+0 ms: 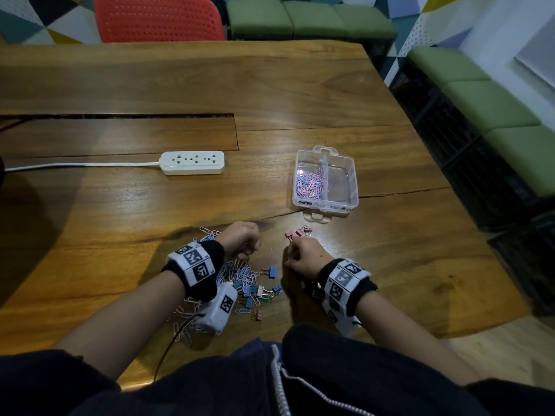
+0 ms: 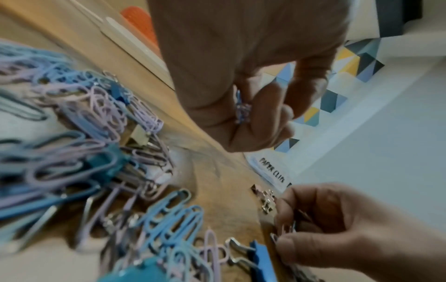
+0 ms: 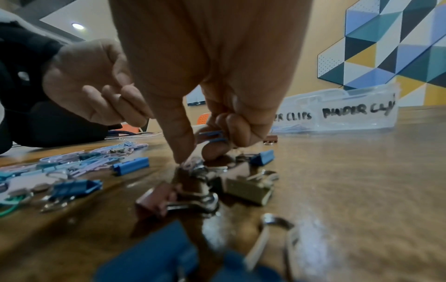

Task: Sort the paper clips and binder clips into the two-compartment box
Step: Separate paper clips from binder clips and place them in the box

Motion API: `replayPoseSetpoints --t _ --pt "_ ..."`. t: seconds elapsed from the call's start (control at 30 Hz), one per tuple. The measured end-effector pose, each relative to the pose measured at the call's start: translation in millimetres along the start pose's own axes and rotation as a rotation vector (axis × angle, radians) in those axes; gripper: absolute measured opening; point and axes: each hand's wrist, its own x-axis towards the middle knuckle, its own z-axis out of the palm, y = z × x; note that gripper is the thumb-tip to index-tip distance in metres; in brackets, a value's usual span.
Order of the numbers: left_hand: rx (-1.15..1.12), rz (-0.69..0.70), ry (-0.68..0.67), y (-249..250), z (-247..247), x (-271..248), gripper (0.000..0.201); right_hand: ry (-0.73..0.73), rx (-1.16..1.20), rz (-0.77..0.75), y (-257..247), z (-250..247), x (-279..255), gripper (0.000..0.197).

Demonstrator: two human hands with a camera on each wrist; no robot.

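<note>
A clear two-compartment box (image 1: pixel 345 202) stands on the table; its left half holds pink and blue paper clips (image 1: pixel 309 183), and its right half looks bare. A mixed pile of clips (image 1: pixel 243 277) lies near my wrists. My left hand (image 2: pixel 265 114) is curled round a small bunch of paper clips (image 2: pixel 242 110) above the pile. My right hand (image 3: pixel 200 152) keeps blue paper clips (image 3: pixel 212 136) in its curled fingers. Its index finger and thumb pinch another clip (image 3: pixel 193 164) lying among binder clips (image 3: pixel 248 188). Pink binder clips (image 1: pixel 297 232) lie just beyond it.
A white power strip (image 1: pixel 192 162) with its cord lies at the left centre, behind a long slot (image 1: pixel 120 116) in the wooden table. A red chair (image 1: pixel 159 19) stands at the far side. Green benches (image 1: pixel 492 100) run past the table's right edge.
</note>
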Motion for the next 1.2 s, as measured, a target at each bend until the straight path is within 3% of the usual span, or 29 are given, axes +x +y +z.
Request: replayPoseSetpoints --t 0.1,0.2,0.37,0.5,0.57,0.7,0.9,1.0,1.1,1.2 --pt "0.008 -0.039 -0.025 2 5 -1 0.027 0.038 0.045 -0.015 2 -2 -2 0.011" --pt "0.463 -0.035 -0.029 0 16 -1 0.024 0.074 0.305 0.047 9 -1 0 0.017" --pt "1.111 0.037 -0.027 -7 30 7 0.031 0.057 1.016 0.144 14 -16 -4 0.022" --pt "1.166 0.105 0.150 -1 36 15 0.018 0.020 1.299 0.176 21 -25 -12 0.026" --pt "1.150 0.136 0.175 2 38 17 0.022 0.019 1.337 0.220 25 -24 -14 0.027" --pt "1.197 0.187 0.109 6 49 17 0.027 0.037 1.173 0.282 28 -18 -13 0.022" --pt "1.529 0.183 0.054 13 74 23 0.028 0.109 1.162 0.361 30 -13 -10 0.024" --pt "1.551 0.101 -0.016 17 75 22 0.026 0.133 0.839 0.320 26 -12 -10 0.029" --pt "1.178 0.031 -0.011 21 61 17 0.026 0.158 0.293 0.234 21 -7 -11 0.016" --pt "0.370 -0.043 0.031 25 40 9 0.034 0.159 0.000 0.157 17 -1 -14 0.014"
